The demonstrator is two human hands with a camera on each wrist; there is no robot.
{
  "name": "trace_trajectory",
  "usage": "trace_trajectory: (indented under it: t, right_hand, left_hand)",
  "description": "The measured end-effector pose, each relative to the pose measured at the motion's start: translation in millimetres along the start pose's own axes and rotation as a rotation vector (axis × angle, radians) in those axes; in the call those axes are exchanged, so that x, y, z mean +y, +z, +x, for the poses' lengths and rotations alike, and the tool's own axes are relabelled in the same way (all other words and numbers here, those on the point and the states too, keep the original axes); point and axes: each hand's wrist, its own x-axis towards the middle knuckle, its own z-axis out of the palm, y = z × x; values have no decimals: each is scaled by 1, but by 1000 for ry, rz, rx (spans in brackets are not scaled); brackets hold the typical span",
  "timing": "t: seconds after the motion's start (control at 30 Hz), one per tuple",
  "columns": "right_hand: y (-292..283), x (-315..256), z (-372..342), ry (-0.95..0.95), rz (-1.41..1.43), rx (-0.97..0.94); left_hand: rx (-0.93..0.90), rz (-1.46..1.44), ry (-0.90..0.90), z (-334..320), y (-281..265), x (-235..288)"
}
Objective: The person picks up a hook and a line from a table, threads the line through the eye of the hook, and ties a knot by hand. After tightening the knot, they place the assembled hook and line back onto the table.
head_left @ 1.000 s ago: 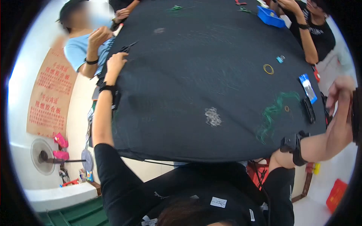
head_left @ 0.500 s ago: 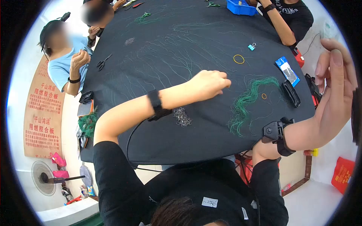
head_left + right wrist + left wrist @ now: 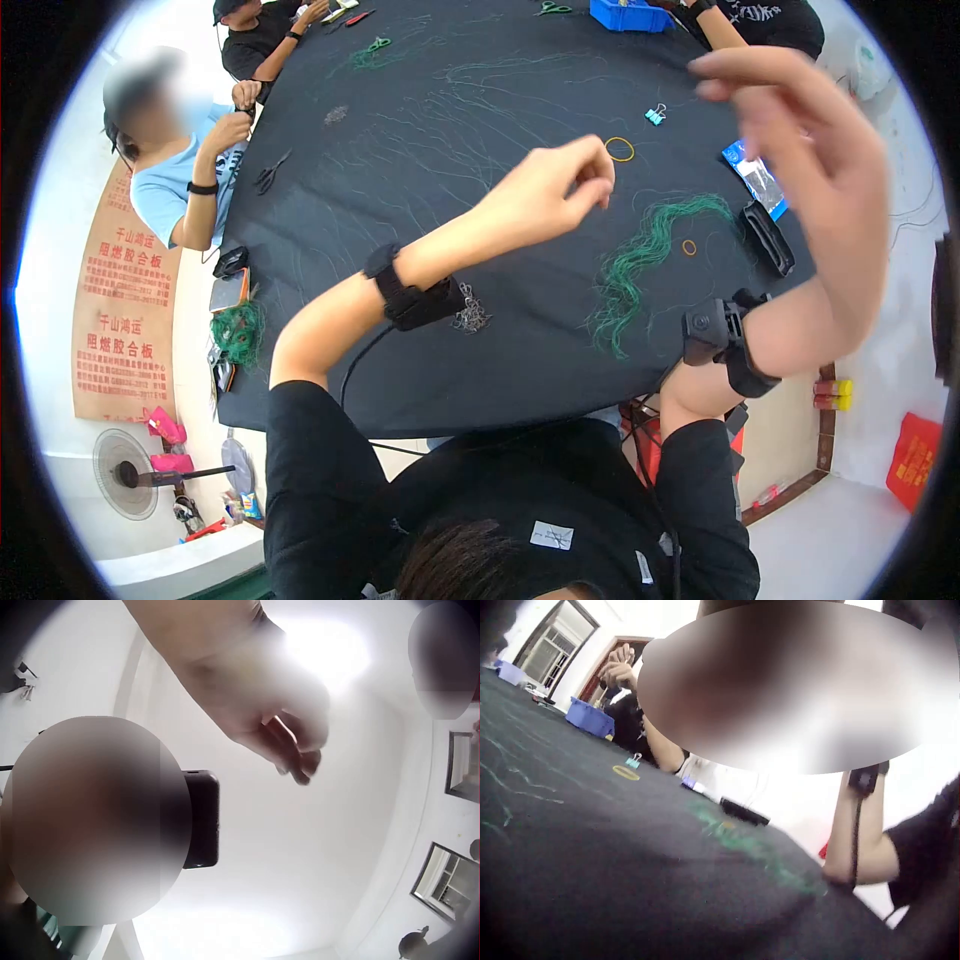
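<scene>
On tbl [image 3: 540,375] | blue bin [image 3: 625,16], contents unclear | L hand [image 3: 550,192], R hand [image 3: 825,165] raised

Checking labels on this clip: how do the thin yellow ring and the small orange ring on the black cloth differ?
The thin yellow ring is wider and brighter than the small orange ring. In the head view, the yellow ring shows beside the left hand; the orange ring sits beside the wavy green strands. Both are round loops lying on the black cloth.
</scene>
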Motion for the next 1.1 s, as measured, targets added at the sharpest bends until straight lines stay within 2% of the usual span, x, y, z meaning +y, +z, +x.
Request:
trace_trajectory:
  t: [0.07, 0.13, 0.3, 0.5, 0.57, 0.7, 0.83, 1.1]
  right_hand:
    - [13, 15, 6, -10, -89, -159]
    - [30, 28, 14, 51, -31, -274]
    - [63, 29, 28, -35, 131, -391]
    - [71, 25, 32, 6, 187, -386]
    - [68, 26, 33, -16, 151, -312]
    - [68, 26, 35, -52, 128, -235]
    - [70, 27, 36, -79, 134, -210]
    - [72, 21, 36, -75, 197, -240]
  left_hand:
    - [83, -44, 42, -9, -12, 15]
    - [138, -93, 55, -21, -22, 26]
    - [245, -153, 72, -48, -43, 35]
    - [429, -148, 89, -79, -74, 41]
    - [487, -147, 91, -92, -84, 39]
    - [578, -134, -18, -120, -97, 41]
    - [668, -119, -49, -143, -108, 37]
    - [723, -58, -84, -176, -130, 34]
